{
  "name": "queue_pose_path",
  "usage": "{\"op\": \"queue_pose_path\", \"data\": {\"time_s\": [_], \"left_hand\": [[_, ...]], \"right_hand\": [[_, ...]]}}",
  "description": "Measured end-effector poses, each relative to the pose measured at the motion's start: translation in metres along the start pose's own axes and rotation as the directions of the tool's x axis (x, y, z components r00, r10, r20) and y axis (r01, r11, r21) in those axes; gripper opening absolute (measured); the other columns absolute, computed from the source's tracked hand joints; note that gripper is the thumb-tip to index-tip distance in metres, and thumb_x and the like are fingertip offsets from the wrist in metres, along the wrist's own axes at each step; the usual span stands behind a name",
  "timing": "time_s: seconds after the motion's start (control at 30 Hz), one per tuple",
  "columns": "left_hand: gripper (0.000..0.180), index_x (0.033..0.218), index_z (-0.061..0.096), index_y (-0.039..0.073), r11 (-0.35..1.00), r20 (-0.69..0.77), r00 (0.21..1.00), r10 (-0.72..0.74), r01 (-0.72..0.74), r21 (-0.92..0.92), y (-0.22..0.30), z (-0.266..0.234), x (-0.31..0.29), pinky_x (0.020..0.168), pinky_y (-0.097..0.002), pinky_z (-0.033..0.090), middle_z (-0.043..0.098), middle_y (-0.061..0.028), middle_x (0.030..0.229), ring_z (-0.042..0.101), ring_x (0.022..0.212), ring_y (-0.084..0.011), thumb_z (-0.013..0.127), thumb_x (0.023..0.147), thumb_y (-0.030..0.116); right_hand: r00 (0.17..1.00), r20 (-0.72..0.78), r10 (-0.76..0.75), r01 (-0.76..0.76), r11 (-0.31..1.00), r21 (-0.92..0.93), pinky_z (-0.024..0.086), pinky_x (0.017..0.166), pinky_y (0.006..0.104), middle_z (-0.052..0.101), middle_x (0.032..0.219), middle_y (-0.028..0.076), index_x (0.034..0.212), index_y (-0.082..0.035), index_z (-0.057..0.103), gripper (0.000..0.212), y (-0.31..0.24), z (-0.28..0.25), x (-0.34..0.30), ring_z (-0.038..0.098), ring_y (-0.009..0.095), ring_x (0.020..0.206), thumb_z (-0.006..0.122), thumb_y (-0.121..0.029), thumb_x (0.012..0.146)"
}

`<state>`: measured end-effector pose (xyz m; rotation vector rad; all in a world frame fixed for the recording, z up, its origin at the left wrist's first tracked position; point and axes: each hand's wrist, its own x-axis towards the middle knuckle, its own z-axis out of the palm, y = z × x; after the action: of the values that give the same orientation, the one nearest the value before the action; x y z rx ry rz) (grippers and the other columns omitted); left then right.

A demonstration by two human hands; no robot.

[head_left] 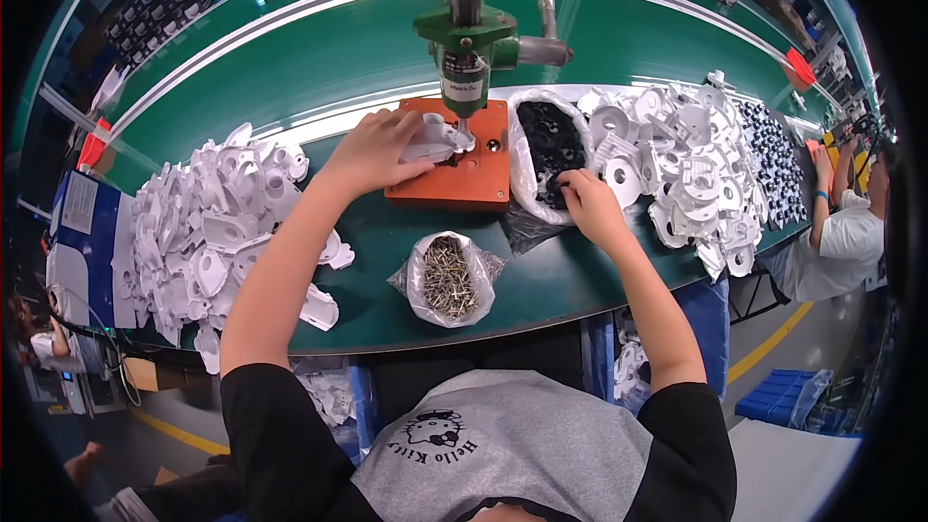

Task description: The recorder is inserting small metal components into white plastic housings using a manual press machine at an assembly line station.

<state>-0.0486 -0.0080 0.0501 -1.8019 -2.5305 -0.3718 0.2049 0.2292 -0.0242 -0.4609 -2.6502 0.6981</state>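
Fingers (394, 125) of left hand (370, 152): closed around a white plastic part (434, 147), held on top of the orange fixture (425, 189) under the driver (464, 63). At right hand (593, 203): curled by the black pieces (551, 135) inside the clear bag (517, 159); unable to tell whether pinching one. Judged mid-cycle on a single part: positioned, not released, fastening unconfirmed. Noted on the worktop (372, 300): left heap (208, 222) and right heap (706, 179) of white pieces, plus bagged screws (448, 280); unable to sort finished from unfinished.

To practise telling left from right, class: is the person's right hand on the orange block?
No: the right hand is at the bag of black parts; the left hand holds a white part on the orange block.
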Motion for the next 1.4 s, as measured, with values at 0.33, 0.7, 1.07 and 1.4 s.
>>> {"op": "queue_pose_path", "data": {"time_s": [0.33,0.7,1.07,1.4], "left_hand": [[0.055,0.106,0.054,0.006,0.971,0.037,0.995,-0.091,0.097,-0.217,0.007,-0.007,-0.002,0.095,-0.0382,0.038,0.061,-0.0088,0.105,0.05,0.105,-0.0294,0.065,0.076,0.05],[0.044,0.103,0.054,0.007,0.95,0.036,0.994,-0.103,0.109,-0.292,0.012,-0.012,-0.006,0.092,-0.0386,0.036,0.06,-0.0085,0.101,0.05,0.099,-0.0284,0.062,0.078,0.042],[0.046,0.097,0.055,0.005,0.87,0.179,0.966,-0.188,0.248,-0.427,0.017,-0.011,0.003,0.091,-0.0398,0.038,0.064,-0.0129,0.092,0.06,0.09,-0.0299,0.062,0.079,0.048],[0.046,0.098,0.054,0.003,0.958,0.183,0.979,-0.088,0.133,-0.254,0.026,-0.018,0.012,0.092,-0.0399,0.04,0.063,-0.0131,0.092,0.059,0.092,-0.031,0.066,0.069,0.037]], "right_hand": [[1.0,-0.005,-0.006,0.006,1.0,0.014,0.049,0.071,0.038,0.061,0.089,0.014,0.098,-0.003,0.061,0.014,0.001,-0.001,-0.001,0.061,0.033,0.08,0.056,-0.005,0.085],[1.0,-0.012,-0.011,0.012,0.999,0.036,0.048,0.069,0.0435,0.06,0.088,0.013,0.096,-0.008,0.061,0.013,0.004,0.0,-0.003,0.06,0.036,0.078,0.056,-0.009,0.085],[0.999,-0.03,-0.028,0.029,0.999,0.02,0.048,0.068,0.0433,0.06,0.087,0.012,0.095,-0.008,0.062,0.012,0.003,0.0,-0.003,0.06,0.036,0.078,0.056,-0.009,0.084],[0.997,-0.063,-0.039,0.044,0.996,0.073,0.048,0.068,0.0411,0.06,0.087,0.013,0.096,-0.006,0.061,0.013,0.003,-0.001,-0.004,0.06,0.036,0.076,0.057,-0.005,0.084]]}}
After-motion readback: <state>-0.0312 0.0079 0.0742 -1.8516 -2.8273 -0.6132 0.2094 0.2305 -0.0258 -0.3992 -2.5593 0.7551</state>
